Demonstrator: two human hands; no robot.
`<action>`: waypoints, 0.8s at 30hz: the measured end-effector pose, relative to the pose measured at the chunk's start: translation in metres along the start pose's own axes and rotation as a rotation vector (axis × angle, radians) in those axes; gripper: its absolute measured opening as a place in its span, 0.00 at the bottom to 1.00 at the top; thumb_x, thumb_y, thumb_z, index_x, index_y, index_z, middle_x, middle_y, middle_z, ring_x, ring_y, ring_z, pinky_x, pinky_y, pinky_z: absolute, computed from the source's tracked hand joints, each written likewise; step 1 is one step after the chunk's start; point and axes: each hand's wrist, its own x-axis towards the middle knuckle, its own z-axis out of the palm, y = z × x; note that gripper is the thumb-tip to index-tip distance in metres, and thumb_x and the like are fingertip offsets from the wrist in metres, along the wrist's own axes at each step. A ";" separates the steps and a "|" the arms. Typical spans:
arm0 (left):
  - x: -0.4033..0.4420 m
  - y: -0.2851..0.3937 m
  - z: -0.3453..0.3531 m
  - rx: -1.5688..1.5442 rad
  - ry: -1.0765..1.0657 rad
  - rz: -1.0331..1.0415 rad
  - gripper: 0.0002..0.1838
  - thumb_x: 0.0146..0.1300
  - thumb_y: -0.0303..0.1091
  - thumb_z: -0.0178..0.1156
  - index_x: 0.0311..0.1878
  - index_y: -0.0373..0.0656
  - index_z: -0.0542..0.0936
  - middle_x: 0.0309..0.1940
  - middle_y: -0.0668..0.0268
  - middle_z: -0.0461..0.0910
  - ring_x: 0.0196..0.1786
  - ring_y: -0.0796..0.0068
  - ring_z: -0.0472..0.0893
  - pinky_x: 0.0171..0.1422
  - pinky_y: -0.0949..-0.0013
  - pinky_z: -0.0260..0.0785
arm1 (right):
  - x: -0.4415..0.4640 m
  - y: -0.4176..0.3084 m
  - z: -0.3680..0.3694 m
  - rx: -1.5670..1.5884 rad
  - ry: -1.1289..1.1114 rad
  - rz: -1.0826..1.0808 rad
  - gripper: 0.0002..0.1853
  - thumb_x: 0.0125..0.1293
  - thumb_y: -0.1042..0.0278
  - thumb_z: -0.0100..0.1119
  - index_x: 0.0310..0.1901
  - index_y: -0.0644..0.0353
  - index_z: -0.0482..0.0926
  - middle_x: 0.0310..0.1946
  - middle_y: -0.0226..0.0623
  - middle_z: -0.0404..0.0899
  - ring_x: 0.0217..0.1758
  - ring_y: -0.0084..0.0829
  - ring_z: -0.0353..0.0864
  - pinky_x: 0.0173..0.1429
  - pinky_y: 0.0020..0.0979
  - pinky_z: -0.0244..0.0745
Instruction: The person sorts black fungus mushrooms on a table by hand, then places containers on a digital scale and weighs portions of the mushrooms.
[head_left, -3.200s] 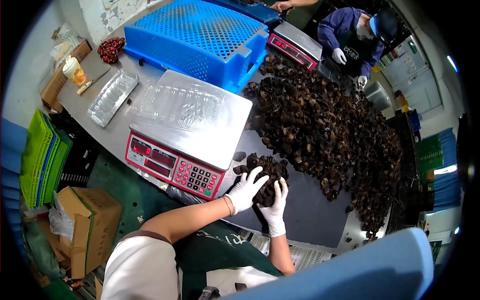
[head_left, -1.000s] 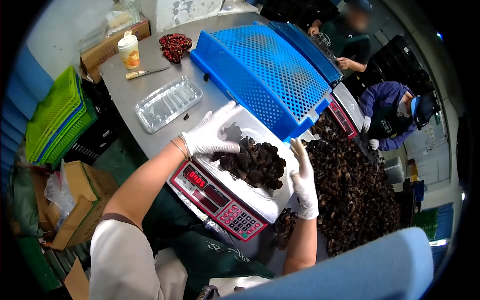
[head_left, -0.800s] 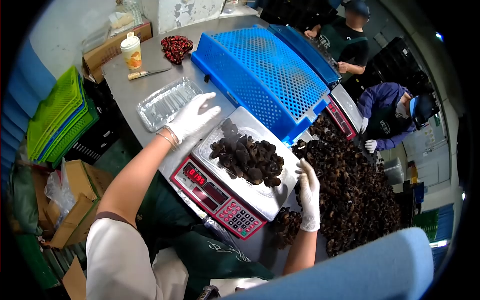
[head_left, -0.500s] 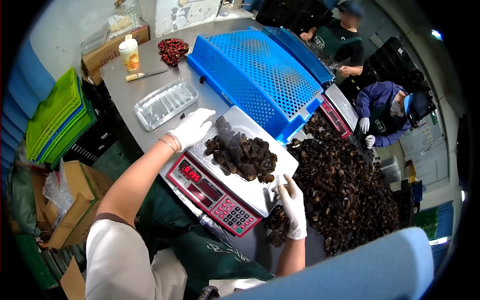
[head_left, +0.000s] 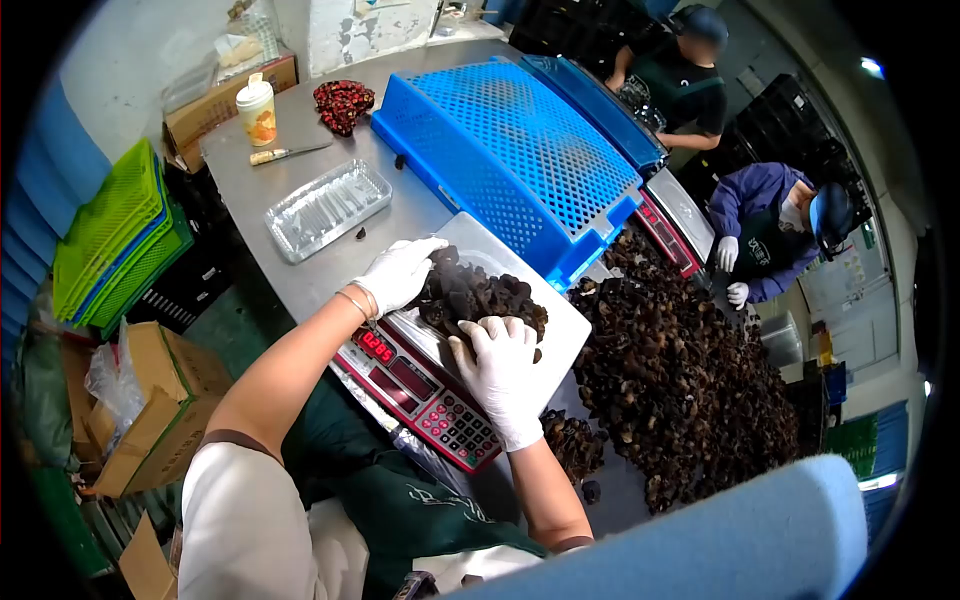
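Observation:
A heap of dark wood ear mushrooms (head_left: 490,292) lies on a clear plastic tray on the steel pan (head_left: 562,325) of a red digital scale (head_left: 420,395); its display reads about 0.265. At the heap's left side rests my white-gloved left hand (head_left: 398,275), fingers stretched out and touching the mushrooms. My gloved right hand (head_left: 503,378) lies over the heap's near edge, fingers extended, thumb apart. Its fingertips touch the mushrooms; neither hand visibly grips a piece. Much of the tray is hidden under the heap and hands.
An identical clear tray (head_left: 328,210) lies left, near a knife (head_left: 290,152), a cup (head_left: 257,112) and red netting (head_left: 343,106). Beyond the scale stands a blue perforated crate (head_left: 520,150). A large mushroom pile (head_left: 680,390) covers the right side. Two co-workers stand across the table.
My right hand has moved left from the pan's right edge onto the heap. My left hand has shifted slightly right and down against the mushrooms. The scale's reading has changed.

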 end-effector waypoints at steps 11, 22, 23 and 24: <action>-0.008 0.002 -0.015 -0.329 -0.018 -0.210 0.21 0.70 0.28 0.45 0.66 0.41 0.68 0.55 0.50 0.78 0.56 0.58 0.79 0.64 0.62 0.67 | -0.085 0.127 -0.043 -0.198 0.271 0.731 0.13 0.51 0.72 0.68 0.40 0.57 0.79 0.38 0.36 0.81 0.44 0.40 0.78 0.51 0.40 0.73; -0.010 0.002 0.000 0.026 0.107 0.058 0.14 0.63 0.29 0.53 0.50 0.44 0.81 0.47 0.56 0.82 0.52 0.50 0.77 0.61 0.55 0.69 | -0.007 0.023 0.000 -0.039 0.018 0.160 0.11 0.54 0.59 0.66 0.37 0.51 0.84 0.35 0.28 0.80 0.44 0.32 0.76 0.56 0.36 0.66; -0.010 0.004 -0.002 0.014 0.121 0.062 0.13 0.62 0.28 0.54 0.50 0.42 0.80 0.48 0.54 0.81 0.53 0.50 0.76 0.62 0.54 0.68 | -0.008 0.028 0.002 0.004 0.062 0.181 0.06 0.55 0.63 0.65 0.34 0.51 0.84 0.33 0.27 0.80 0.43 0.32 0.77 0.55 0.36 0.66; -0.010 0.002 0.000 0.010 0.152 0.067 0.11 0.62 0.27 0.55 0.47 0.42 0.80 0.47 0.55 0.80 0.52 0.51 0.77 0.61 0.56 0.69 | -0.008 0.033 -0.003 0.090 0.107 0.205 0.05 0.55 0.65 0.64 0.34 0.52 0.84 0.33 0.28 0.81 0.44 0.31 0.77 0.55 0.36 0.65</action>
